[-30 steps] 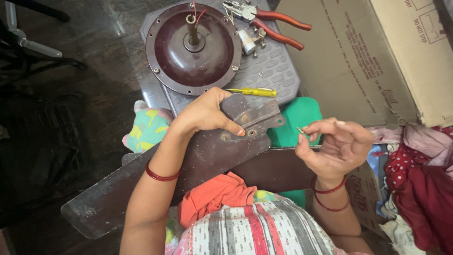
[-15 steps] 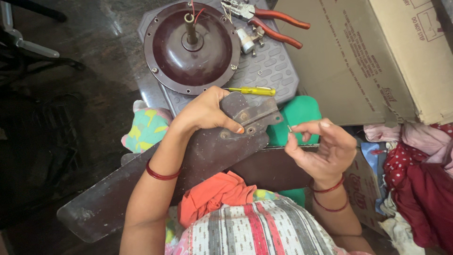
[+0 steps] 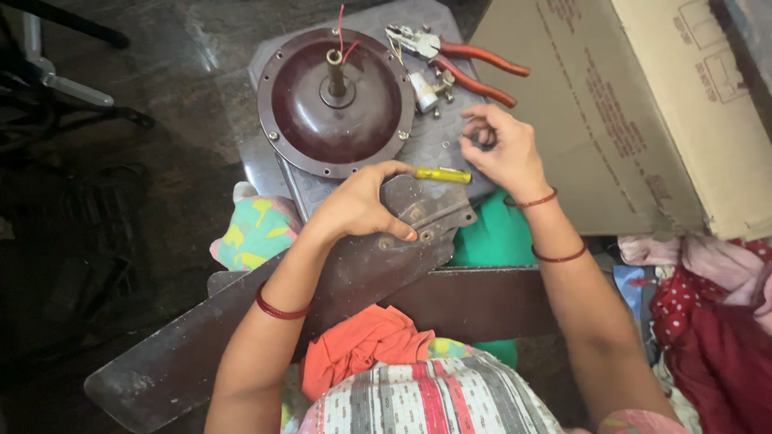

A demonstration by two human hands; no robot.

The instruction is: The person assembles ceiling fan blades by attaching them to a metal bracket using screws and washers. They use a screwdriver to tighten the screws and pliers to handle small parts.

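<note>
- Nearest the camera, the person's lap shows a striped garment (image 3: 426, 402) and a bunched orange cloth (image 3: 362, 341).
- A long brown fan blade (image 3: 201, 354) runs across the lap from the lower left up toward the middle, and its metal bracket end (image 3: 426, 221) lies against the near edge of the grey tray (image 3: 450, 141).
- The left hand (image 3: 362, 205) rests on that bracket end with the thumb and fingers spread over the metal; its grip is pressing down on the blade rather than clenched around it.
- A second dark blade (image 3: 474, 301) lies crosswise beneath the right forearm, with green cloth (image 3: 494, 237) showing just beyond it.
- A small yellow-handled screwdriver (image 3: 442, 174) lies on the tray's near edge, between the two hands and just beside the left fingertips.
- The right hand (image 3: 498, 153) hovers over the right side of the tray, with its fingers curled toward the thumb; whether the grip pinches some small part cannot be told.
- The round maroon fan motor housing (image 3: 334, 104), with its upright shaft, fills the tray's left half.
- Red-handled pliers (image 3: 466, 64) and small metal fittings (image 3: 430, 88) lie at the tray's far right corner.
- A large cardboard box (image 3: 643, 112) stands to the right, touching nothing in hand.
</note>
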